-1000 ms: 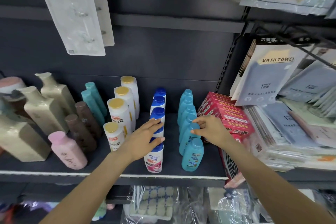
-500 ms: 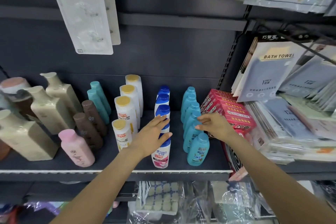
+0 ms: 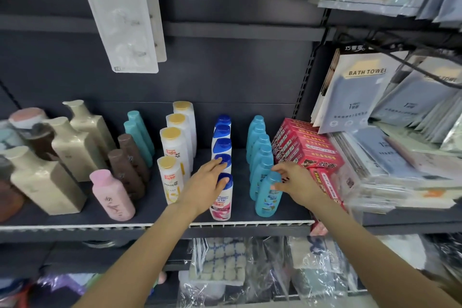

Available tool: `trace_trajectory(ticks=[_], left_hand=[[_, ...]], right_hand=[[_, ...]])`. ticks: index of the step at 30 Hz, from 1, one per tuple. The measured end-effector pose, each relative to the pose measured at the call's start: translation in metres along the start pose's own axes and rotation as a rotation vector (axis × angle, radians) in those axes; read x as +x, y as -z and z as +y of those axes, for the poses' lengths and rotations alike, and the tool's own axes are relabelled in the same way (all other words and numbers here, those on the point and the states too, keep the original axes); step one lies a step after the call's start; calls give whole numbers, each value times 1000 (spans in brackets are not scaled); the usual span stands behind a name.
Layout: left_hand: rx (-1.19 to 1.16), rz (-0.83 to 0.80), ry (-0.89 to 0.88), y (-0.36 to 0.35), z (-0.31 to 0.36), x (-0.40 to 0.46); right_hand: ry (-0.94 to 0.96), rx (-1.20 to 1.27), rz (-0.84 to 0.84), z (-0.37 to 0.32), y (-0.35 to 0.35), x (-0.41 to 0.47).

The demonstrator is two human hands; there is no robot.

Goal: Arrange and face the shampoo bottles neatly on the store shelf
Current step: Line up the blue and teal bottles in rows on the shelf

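On the dark shelf (image 3: 100, 226) stand rows of shampoo bottles running front to back: white ones with yellow caps (image 3: 172, 175), white ones with blue caps (image 3: 221, 200) and teal ones (image 3: 267, 200). My left hand (image 3: 205, 187) lies over the front of the blue-capped row, its straight fingers touching the caps of the first two bottles. My right hand (image 3: 295, 182) pinches the cap of the front teal bottle between thumb and forefinger. All the bottles stand upright, with the front labels facing out.
Beige bottles (image 3: 67, 147), brown bottles (image 3: 127, 170), slim teal bottles (image 3: 137, 130) and a pink bottle (image 3: 112, 195) fill the shelf's left part. Red boxes (image 3: 307, 150) press against the teal row on the right. Bath towel packs (image 3: 355, 92) hang beyond them. Plastic-wrapped goods (image 3: 220, 265) lie below.
My right hand has slid forward along the teal row from a bottle further back to the front bottle's cap. My left hand stays on the blue-capped row.
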State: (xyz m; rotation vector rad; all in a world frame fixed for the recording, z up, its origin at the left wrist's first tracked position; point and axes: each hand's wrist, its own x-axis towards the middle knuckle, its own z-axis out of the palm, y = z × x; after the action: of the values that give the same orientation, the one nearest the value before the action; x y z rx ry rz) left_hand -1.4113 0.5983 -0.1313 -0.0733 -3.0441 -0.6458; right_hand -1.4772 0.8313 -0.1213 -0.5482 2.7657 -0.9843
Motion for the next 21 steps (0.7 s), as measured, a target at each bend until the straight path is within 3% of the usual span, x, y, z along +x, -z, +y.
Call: trace_trajectory(ticks=[5, 12, 17, 21], left_hand=[[-17, -25, 76, -1, 9, 0], [-140, 13, 192, -1, 27, 0], [-240, 154, 190, 9, 39, -7], [-424, 171, 203, 22, 49, -14]], right_hand=[[-11, 79, -20, 1, -1, -4], [98, 285, 103, -13, 31, -19], [57, 560, 212, -22, 48, -27], [-43, 863, 238, -25, 54, -36]])
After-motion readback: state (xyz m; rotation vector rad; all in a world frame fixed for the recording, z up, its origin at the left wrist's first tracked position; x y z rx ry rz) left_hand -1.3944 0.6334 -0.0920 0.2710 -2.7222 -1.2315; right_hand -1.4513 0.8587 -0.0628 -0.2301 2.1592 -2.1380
